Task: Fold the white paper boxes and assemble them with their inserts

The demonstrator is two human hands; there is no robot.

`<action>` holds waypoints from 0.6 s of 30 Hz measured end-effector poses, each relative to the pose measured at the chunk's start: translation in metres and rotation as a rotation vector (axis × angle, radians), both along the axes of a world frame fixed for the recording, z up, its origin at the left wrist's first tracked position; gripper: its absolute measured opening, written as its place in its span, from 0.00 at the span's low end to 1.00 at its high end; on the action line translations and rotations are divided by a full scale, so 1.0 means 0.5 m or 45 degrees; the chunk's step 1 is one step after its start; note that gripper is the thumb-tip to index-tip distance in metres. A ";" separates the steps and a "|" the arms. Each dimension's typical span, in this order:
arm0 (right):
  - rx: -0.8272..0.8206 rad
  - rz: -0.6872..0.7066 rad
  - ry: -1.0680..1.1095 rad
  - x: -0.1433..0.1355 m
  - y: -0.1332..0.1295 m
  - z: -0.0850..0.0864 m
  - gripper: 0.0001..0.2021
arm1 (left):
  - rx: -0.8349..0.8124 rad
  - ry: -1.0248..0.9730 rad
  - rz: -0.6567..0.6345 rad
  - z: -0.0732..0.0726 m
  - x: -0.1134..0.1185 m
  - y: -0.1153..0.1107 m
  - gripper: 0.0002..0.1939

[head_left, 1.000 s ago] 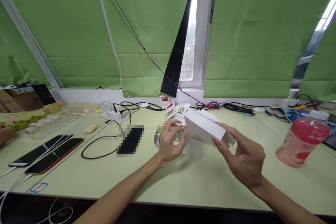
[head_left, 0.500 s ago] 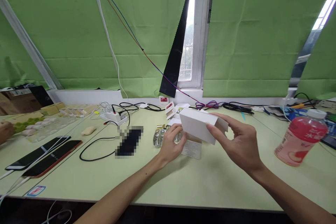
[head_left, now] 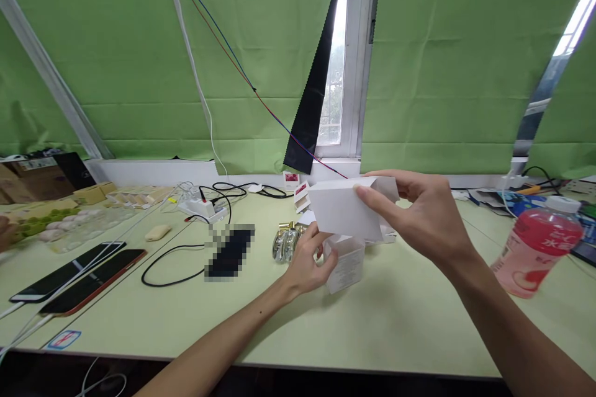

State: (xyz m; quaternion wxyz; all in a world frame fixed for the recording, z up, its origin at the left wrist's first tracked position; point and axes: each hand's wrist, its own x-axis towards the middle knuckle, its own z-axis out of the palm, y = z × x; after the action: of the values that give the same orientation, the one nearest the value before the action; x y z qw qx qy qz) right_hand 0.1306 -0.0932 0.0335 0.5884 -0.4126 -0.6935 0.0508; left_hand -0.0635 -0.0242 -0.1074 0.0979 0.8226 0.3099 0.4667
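My right hand [head_left: 419,217] grips a plain white cardboard box [head_left: 347,208] in the air, thumb on its near face and fingers behind. A loose flap shows at the box's right end. Just below it, a smaller white box with fine print [head_left: 347,270] stands on the table. My left hand [head_left: 307,263] is closed at its left edge, with thumb and fingers curled round the side; part of the grip is hidden. Behind the left hand stands a ribbed clear glass bottle with a gold collar [head_left: 284,242], partly covered by the fingers.
Small white boxes with red pictures [head_left: 302,197] stand farther back. A pink drink bottle [head_left: 535,248] is at right. Left of my hands lie a blurred dark phone [head_left: 230,252], cables and a power strip [head_left: 202,206]. Two more phones [head_left: 93,282] and egg trays [head_left: 84,223] lie farther left.
My right hand has raised the white box and shifted it slightly left, tilting it more level. The printed box below shows more fully and has turned a little. My left hand has moved slightly lower.
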 end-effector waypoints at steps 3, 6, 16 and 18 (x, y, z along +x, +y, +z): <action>-0.082 0.053 0.054 0.006 0.000 0.006 0.11 | -0.028 0.038 -0.070 -0.009 -0.004 0.003 0.14; -0.158 0.063 0.055 0.015 0.001 0.004 0.12 | -0.055 0.061 -0.146 -0.019 -0.008 0.008 0.14; -0.251 0.015 -0.097 0.043 0.014 -0.011 0.16 | -0.098 0.092 -0.194 -0.017 -0.005 0.002 0.13; -0.256 0.007 -0.109 0.044 0.015 -0.010 0.17 | -0.090 0.086 -0.181 -0.020 -0.005 0.003 0.11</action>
State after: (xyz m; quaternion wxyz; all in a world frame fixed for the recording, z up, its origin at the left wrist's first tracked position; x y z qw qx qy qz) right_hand 0.1529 -0.0857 0.0285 0.5138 -0.4694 -0.7106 0.1039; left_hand -0.0660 -0.0229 -0.1175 0.1493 0.8538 0.2703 0.4192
